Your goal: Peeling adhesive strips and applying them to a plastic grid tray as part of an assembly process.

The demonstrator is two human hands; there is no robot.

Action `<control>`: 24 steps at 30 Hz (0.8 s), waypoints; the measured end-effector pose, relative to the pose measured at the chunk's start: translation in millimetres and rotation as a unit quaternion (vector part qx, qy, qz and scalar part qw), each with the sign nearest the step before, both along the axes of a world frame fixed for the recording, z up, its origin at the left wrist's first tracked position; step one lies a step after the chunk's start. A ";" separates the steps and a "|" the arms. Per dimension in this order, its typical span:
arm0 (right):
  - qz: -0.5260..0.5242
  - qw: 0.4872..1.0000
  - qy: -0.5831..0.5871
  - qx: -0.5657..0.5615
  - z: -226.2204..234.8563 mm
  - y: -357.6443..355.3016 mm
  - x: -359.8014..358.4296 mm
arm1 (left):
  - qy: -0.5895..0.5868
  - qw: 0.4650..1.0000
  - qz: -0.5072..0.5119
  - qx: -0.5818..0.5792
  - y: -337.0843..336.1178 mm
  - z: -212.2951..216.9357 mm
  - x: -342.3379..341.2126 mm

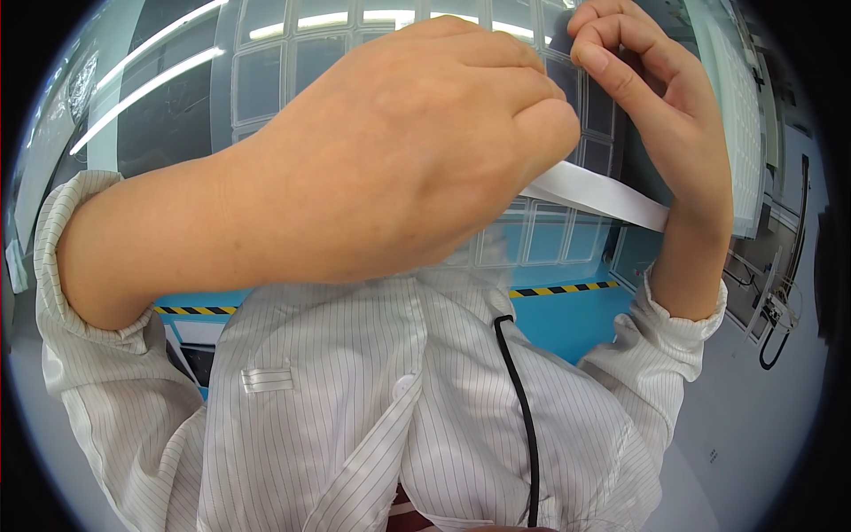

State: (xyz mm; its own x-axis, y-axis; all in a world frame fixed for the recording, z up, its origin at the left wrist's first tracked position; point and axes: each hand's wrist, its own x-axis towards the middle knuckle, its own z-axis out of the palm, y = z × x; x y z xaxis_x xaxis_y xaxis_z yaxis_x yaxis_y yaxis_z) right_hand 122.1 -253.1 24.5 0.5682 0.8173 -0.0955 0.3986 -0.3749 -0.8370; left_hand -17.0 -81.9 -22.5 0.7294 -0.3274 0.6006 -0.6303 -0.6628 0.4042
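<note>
Much is hidden: the left hand [417, 151] fills the middle of the view with its back to the camera, so its fingertips curl out of sight. The long flat white strip [594, 193] emerges from under its knuckles and runs down-right to the right wrist, where its end is cut off behind the forearm. The left fingers are pressed together in a fist-like pinch on the strip's near end. The right hand [656, 106] is raised beside it, fingers bent tight, thumb against forefinger near the dark gridded panel [266, 80]; whether they pinch anything cannot be told. A white striped coat [355, 399] and black cable [523, 408] lie below.
</note>
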 end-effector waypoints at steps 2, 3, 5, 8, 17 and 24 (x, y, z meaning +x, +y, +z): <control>-0.021 1.000 0.015 -0.008 -1.4 1.4 -0.6 | 0.008 1.000 -0.002 0.002 1.7 0.2 1.7; -0.032 0.999 0.023 -0.012 -2.3 2.2 -1.3 | 0.011 1.000 -0.004 0.003 1.1 0.2 3.2; -0.045 0.999 0.024 -0.013 -0.3 0.8 -6.1 | 0.012 1.000 -0.008 0.008 3.5 4.4 1.8; -0.017 0.996 -0.081 -0.026 -8.4 3.9 -9.8 | 0.018 1.000 -0.007 0.014 7.2 4.1 0.4; -0.040 0.992 -0.108 0.057 -14.7 -2.9 -8.8 | 0.020 0.999 -0.019 0.031 24.6 10.4 -18.6; 0.065 0.992 -0.080 0.067 -2.1 -5.6 -48.4 | 0.041 0.998 -0.012 0.042 35.4 10.7 -22.7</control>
